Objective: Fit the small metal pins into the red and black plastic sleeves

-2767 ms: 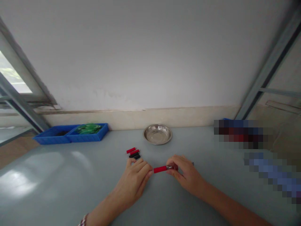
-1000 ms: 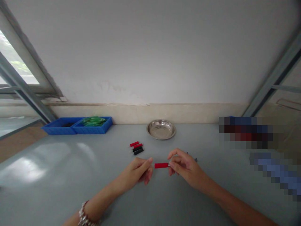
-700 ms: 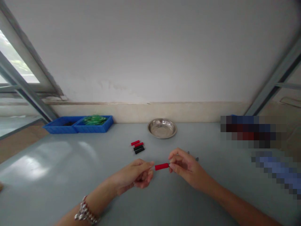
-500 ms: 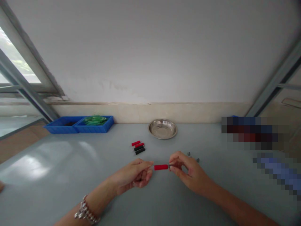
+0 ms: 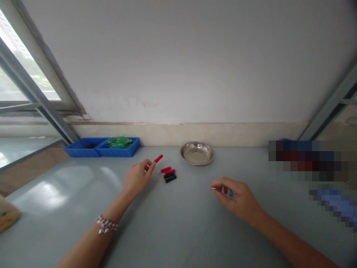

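Note:
My left hand (image 5: 139,175) pinches one end of a slim red tube (image 5: 158,159), held tilted up to the right just above the table. Beside it on the table, a short row holds a red tube (image 5: 166,169), another red one (image 5: 170,172) and black tubes (image 5: 171,179). Further right, thumb and fingertips of my right hand (image 5: 234,193) are closed on a small metal piece (image 5: 213,188), too small to name. Grey metal bits (image 5: 230,192) show through the gap of that hand, partly hidden by it.
A round steel dish (image 5: 197,160) stands near the wall. Two blue trays (image 5: 118,152) sit at the back left, one with green pieces (image 5: 119,142), the other with dark contents. Blurred-out areas cover the right side. Part of a tan object (image 5: 8,214) shows at the left edge.
My hands have drawn apart. The left has carried the red tube away to the back left, near the row; the right has shifted slightly right with the small metal piece. The view has turned slightly left.

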### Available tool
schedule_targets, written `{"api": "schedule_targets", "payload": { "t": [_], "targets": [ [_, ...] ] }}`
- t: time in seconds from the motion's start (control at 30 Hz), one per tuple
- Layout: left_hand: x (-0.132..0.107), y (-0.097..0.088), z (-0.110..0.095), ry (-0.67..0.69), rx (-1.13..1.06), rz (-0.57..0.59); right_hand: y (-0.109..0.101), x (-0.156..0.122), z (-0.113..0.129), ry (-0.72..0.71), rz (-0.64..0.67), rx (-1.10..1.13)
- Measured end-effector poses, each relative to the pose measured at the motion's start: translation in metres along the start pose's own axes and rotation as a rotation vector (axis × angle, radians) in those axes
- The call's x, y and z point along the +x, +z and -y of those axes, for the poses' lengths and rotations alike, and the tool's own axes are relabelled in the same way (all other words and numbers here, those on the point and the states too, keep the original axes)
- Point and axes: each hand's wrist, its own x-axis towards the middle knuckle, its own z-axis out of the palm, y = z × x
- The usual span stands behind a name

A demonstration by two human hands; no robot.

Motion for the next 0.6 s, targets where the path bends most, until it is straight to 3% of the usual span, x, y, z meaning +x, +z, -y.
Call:
{"api": "schedule_targets", "payload": {
  "t": [0.3, 0.47, 0.6],
  "targets": [
    [0.003, 0.018, 0.012, -0.022, 0.226, 0.008, 0.001, 0.0, -0.005, 0.014, 0.04, -0.15],
    [0.002, 0.021, 0.015, 0.028, 0.25, 0.024, -0.016, 0.007, -0.022, -0.03, -0.043, -0.4],
    [0.003, 0.023, 0.018, 0.078, 0.231, 0.047, -0.021, 0.009, -0.029, -0.022, 0.015, -0.572]
  ]
}}
